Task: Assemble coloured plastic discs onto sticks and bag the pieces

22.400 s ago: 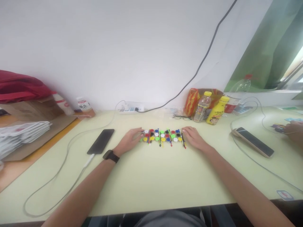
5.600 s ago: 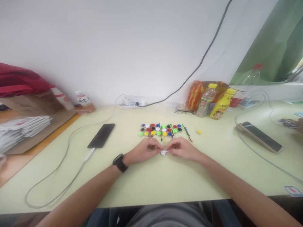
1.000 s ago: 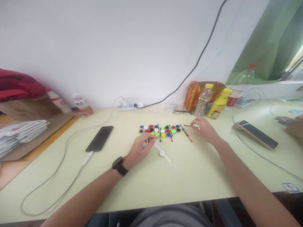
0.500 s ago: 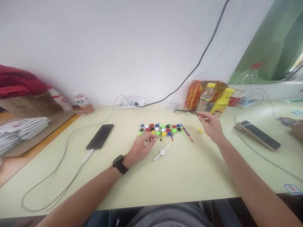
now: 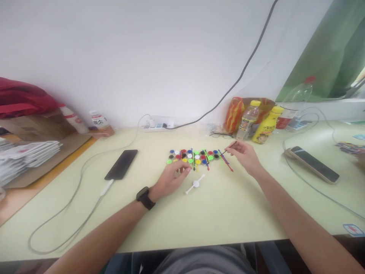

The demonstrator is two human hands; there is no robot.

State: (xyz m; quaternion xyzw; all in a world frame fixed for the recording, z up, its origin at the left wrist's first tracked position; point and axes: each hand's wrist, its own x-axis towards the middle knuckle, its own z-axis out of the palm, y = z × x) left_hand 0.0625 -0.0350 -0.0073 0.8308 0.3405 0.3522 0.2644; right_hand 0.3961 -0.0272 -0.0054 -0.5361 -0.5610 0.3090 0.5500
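Observation:
Several small coloured round caps (image 5: 194, 156) lie in rows on the pale green table (image 5: 199, 213), with thin coloured sticks (image 5: 226, 161) among them. My left hand (image 5: 171, 179) rests just in front of the rows, its fingers curled together at the caps. My right hand (image 5: 244, 156) is lifted at the right end of the rows and pinches a thin dark stick (image 5: 231, 147). A white stick with a white cap on it (image 5: 195, 184) lies loose on the table between my hands.
A black phone (image 5: 121, 164) on a white cable lies to the left, a second phone (image 5: 315, 169) to the right. Drink bottles (image 5: 264, 129) and a power strip (image 5: 158, 126) stand along the wall. Stacked papers (image 5: 25, 156) sit far left. Another person's hand (image 5: 361, 158) shows at the right edge.
My right hand, holding the dark stick, has come back from near the bottles to the right end of the rows. The white stick with its cap turned on the table a moment earlier.

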